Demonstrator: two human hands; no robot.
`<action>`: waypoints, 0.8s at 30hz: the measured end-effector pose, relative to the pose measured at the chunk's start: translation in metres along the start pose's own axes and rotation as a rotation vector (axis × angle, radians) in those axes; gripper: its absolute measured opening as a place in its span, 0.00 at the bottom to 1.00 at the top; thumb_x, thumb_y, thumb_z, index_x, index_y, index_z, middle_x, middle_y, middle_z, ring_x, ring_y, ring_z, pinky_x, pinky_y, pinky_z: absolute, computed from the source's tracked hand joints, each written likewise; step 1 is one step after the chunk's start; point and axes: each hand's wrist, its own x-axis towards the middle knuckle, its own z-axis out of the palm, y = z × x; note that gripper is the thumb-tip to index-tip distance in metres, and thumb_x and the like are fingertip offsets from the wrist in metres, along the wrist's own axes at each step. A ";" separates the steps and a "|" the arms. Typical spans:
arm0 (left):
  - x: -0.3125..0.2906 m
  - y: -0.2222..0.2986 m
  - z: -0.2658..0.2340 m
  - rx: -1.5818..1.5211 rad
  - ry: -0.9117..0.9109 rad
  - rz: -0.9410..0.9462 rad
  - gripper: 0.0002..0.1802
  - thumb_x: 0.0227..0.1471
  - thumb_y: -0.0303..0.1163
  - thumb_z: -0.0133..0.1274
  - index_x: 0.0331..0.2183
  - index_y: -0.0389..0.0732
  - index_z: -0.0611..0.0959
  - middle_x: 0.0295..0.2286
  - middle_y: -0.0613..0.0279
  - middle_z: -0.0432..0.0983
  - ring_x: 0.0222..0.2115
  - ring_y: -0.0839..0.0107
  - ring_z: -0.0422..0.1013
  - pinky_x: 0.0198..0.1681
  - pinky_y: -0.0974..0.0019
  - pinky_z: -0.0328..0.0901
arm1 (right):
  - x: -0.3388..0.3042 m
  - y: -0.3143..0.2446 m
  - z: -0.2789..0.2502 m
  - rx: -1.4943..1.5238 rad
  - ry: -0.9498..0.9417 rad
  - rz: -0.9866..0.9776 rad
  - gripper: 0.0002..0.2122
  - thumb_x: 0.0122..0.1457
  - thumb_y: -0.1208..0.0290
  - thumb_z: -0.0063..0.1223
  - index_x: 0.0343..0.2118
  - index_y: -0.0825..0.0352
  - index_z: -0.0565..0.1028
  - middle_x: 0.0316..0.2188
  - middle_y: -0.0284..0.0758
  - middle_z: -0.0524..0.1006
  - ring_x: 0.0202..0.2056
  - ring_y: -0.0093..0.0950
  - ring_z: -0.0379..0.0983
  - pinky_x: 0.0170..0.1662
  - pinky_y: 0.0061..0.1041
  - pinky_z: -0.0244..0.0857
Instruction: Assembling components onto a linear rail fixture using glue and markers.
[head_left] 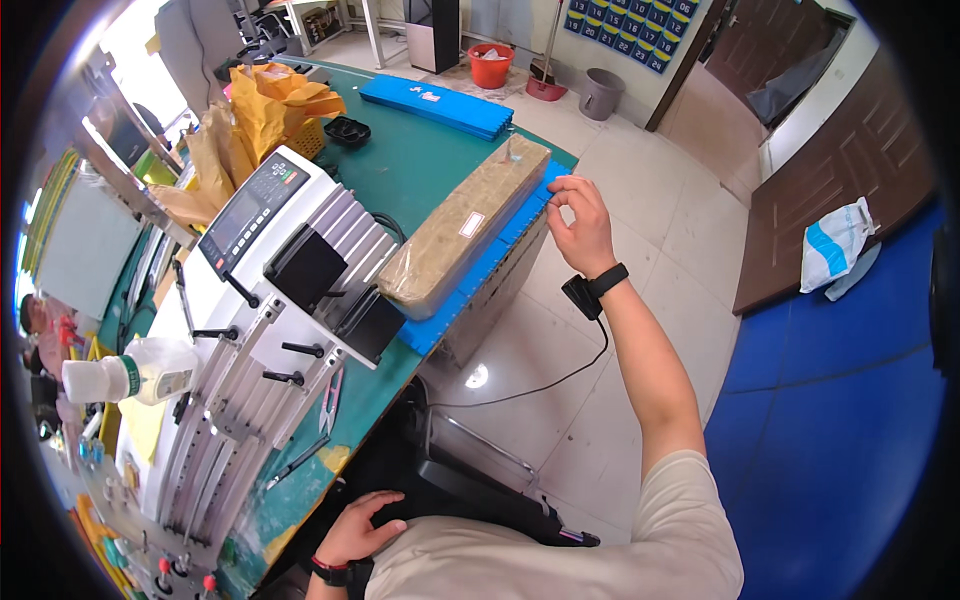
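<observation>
The right hand [584, 232] is raised at the worktop [388, 165]'s far right corner, its index finger and thumb curved toward each other in a loop. The tips meet the outline of a blue panel [500, 248]; whether these fingers grasp its edge or only hover there, I cannot tell.

Just left of those fingers lies a long brown block [470, 215] wrapped in clear plastic. Its far end is nearest them, and its body runs back from them toward the person, resting on the panel, which juts out along the finger side. A white label [471, 225] sits on the block's side facing the fingers.

Farther ahead and left of the right fingers is a stack of blue panels [437, 104]; beyond the block, well left of them, stands a white machine [262, 205] with a control panel.

The left hand [352, 530] is well apart from the block, low by the shirt, its fingers released and loosely spread. Ahead and left of them, pink-handled snips [331, 402] lie on the worktop.
</observation>
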 end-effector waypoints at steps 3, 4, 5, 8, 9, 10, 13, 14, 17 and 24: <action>0.002 -0.001 0.001 0.018 0.008 0.031 0.29 0.57 0.40 0.70 0.56 0.35 0.84 0.54 0.47 0.81 0.54 0.51 0.78 0.58 0.59 0.70 | 0.001 0.001 0.001 0.047 0.025 0.022 0.03 0.58 0.81 0.61 0.32 0.68 0.77 0.45 0.38 0.82 0.54 0.41 0.77 0.58 0.41 0.71; 0.003 0.000 0.002 0.024 0.012 0.051 0.29 0.57 0.40 0.70 0.56 0.35 0.84 0.53 0.47 0.81 0.54 0.51 0.78 0.58 0.59 0.71 | 0.001 0.002 0.001 0.088 0.035 0.054 0.03 0.58 0.81 0.61 0.32 0.68 0.77 0.44 0.39 0.82 0.54 0.41 0.77 0.58 0.40 0.71; 0.002 -0.001 0.003 0.023 0.015 0.054 0.29 0.57 0.40 0.70 0.56 0.35 0.84 0.53 0.47 0.81 0.54 0.51 0.78 0.58 0.59 0.71 | 0.001 0.001 0.001 0.087 0.034 0.050 0.03 0.58 0.81 0.61 0.32 0.68 0.77 0.44 0.39 0.82 0.54 0.41 0.77 0.58 0.40 0.71; 0.002 0.002 0.002 0.021 0.042 0.100 0.29 0.57 0.41 0.70 0.55 0.36 0.84 0.53 0.47 0.81 0.54 0.49 0.78 0.57 0.57 0.72 | 0.005 0.001 -0.001 0.045 0.017 0.020 0.02 0.59 0.80 0.60 0.33 0.69 0.77 0.44 0.40 0.82 0.53 0.42 0.77 0.58 0.39 0.71; -0.002 0.007 0.002 0.020 0.031 0.060 0.29 0.57 0.41 0.70 0.55 0.36 0.84 0.53 0.47 0.81 0.54 0.49 0.78 0.56 0.57 0.72 | 0.001 -0.003 -0.001 0.027 0.000 0.037 0.02 0.60 0.80 0.60 0.33 0.69 0.77 0.45 0.40 0.81 0.52 0.43 0.77 0.57 0.39 0.71; -0.004 0.010 0.002 0.018 0.022 0.022 0.28 0.58 0.41 0.69 0.55 0.36 0.84 0.53 0.47 0.82 0.54 0.49 0.78 0.56 0.57 0.73 | 0.000 -0.005 -0.002 0.009 -0.017 0.053 0.02 0.60 0.80 0.59 0.33 0.70 0.77 0.45 0.41 0.81 0.52 0.43 0.77 0.57 0.40 0.71; -0.004 -0.004 0.007 0.029 0.032 0.147 0.28 0.58 0.41 0.69 0.55 0.36 0.84 0.52 0.48 0.82 0.53 0.50 0.78 0.56 0.57 0.73 | -0.003 -0.003 0.004 0.002 0.008 0.057 0.02 0.61 0.80 0.59 0.34 0.71 0.77 0.45 0.42 0.81 0.51 0.44 0.76 0.56 0.40 0.70; -0.005 -0.010 0.009 0.054 0.033 0.167 0.28 0.59 0.41 0.69 0.56 0.36 0.84 0.53 0.49 0.82 0.52 0.54 0.79 0.54 0.59 0.73 | -0.003 -0.001 0.007 0.006 0.021 0.084 0.01 0.62 0.80 0.58 0.34 0.71 0.77 0.45 0.42 0.81 0.51 0.44 0.76 0.56 0.39 0.70; -0.008 -0.003 0.006 0.006 0.035 0.135 0.28 0.59 0.41 0.69 0.56 0.36 0.84 0.53 0.48 0.82 0.54 0.52 0.78 0.57 0.57 0.72 | 0.000 -0.009 0.002 0.078 0.066 0.162 0.01 0.64 0.79 0.57 0.35 0.70 0.77 0.45 0.44 0.81 0.51 0.44 0.76 0.56 0.40 0.70; -0.036 0.003 -0.002 0.015 0.140 0.183 0.29 0.57 0.41 0.69 0.55 0.36 0.84 0.52 0.47 0.82 0.54 0.49 0.77 0.59 0.55 0.71 | -0.167 -0.039 -0.072 -0.050 -0.920 -0.055 0.10 0.68 0.70 0.53 0.48 0.67 0.78 0.46 0.48 0.81 0.47 0.50 0.78 0.51 0.49 0.73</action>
